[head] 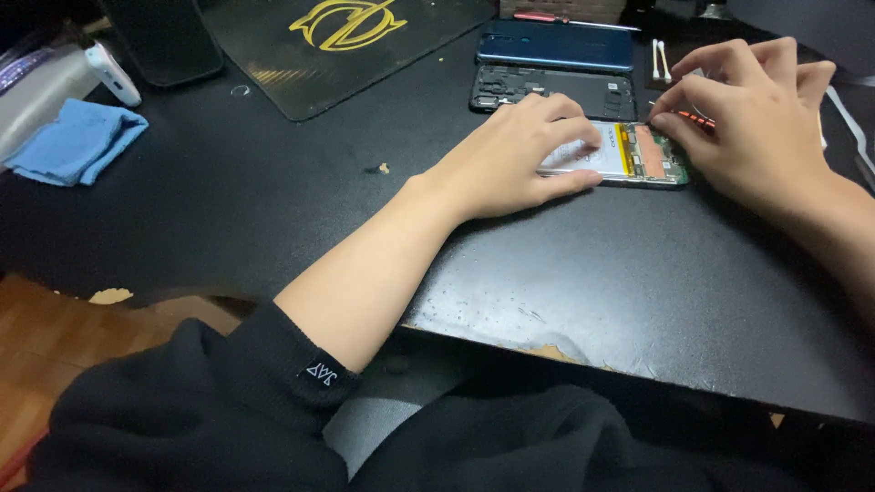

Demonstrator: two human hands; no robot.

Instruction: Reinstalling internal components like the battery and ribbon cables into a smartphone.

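Observation:
An opened phone lies flat on the black table, its battery and green circuit board exposed. My left hand rests palm down on the phone's battery end and holds it steady. My right hand is at the phone's circuit-board end, fingers pinched on a thin tool with an orange shaft that points at the board. The tool's tip is hidden by my fingers.
Behind the phone lie a black inner frame and a blue back cover. Two cotton swabs and a red-handled screwdriver sit further back. A black mat with a yellow emblem and a blue cloth are at the left.

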